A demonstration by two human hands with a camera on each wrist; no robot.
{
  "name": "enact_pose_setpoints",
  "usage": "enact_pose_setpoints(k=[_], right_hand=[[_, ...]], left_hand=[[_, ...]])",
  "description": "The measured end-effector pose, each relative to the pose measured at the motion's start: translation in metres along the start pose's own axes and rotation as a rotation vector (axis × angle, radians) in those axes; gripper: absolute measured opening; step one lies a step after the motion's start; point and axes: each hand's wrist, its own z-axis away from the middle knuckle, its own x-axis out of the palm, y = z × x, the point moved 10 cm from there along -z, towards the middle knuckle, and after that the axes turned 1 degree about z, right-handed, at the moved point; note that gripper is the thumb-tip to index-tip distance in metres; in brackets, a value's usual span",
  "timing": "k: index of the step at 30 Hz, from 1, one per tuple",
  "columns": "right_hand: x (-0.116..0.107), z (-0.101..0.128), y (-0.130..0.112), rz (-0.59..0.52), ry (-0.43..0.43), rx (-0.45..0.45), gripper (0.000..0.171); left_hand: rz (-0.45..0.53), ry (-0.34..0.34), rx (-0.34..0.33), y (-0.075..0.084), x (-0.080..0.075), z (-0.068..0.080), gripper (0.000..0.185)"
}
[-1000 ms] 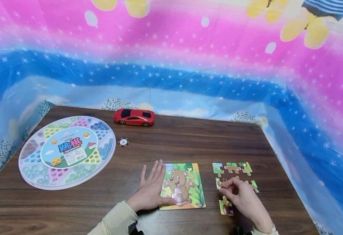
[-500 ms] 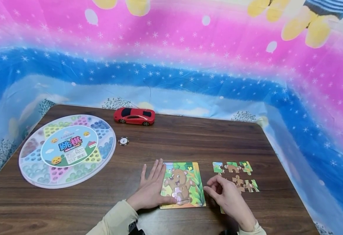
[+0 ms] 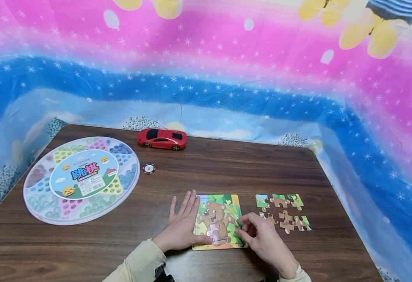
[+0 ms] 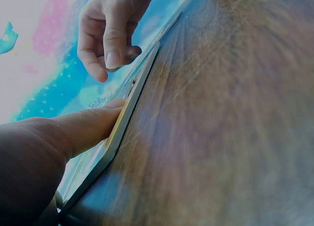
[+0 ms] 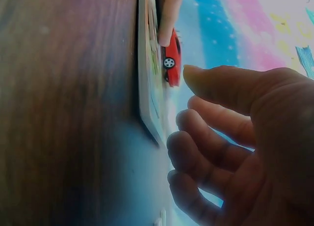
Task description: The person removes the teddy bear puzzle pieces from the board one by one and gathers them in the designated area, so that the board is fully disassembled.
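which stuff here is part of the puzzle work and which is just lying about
In use:
- bear puzzle board, left hand resting flat on its left edge
- right hand at the board's right edge; whether it holds a piece cannot be told
- loose puzzle pieces right of the board

Lying about:
- red toy car
- round checkers set
- small chip

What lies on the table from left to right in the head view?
Round game board → poker chip → red toy car → left hand → bear puzzle board → right hand → loose puzzle pieces.
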Motion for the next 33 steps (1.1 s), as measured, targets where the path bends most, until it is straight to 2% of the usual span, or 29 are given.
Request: enact_pose_setpoints(k=[5, 23, 26, 33], right_hand=[[0.004, 0.0, -0.004, 0.047, -0.008, -0.019, 0.028], [0.017, 0.0, -0.003, 0.206, -0.075, 0.024, 0.049], [0.018, 0.0, -0.004, 0.225, -0.077, 0.025, 0.049], [0.018, 0.001, -0.004, 0.221, -0.076, 0.024, 0.031]], left_hand=[[0.003, -0.005, -0.003, 0.0, 0.0, 0.0, 0.123], [0.006, 0.017, 0.001, 0.0, -0.002, 0.002, 0.123], [0.009, 0.019, 0.001, 0.0, -0.002, 0.002, 0.123], [0.001, 0.027, 0.013, 0.003, -0.003, 0.002, 0.122]])
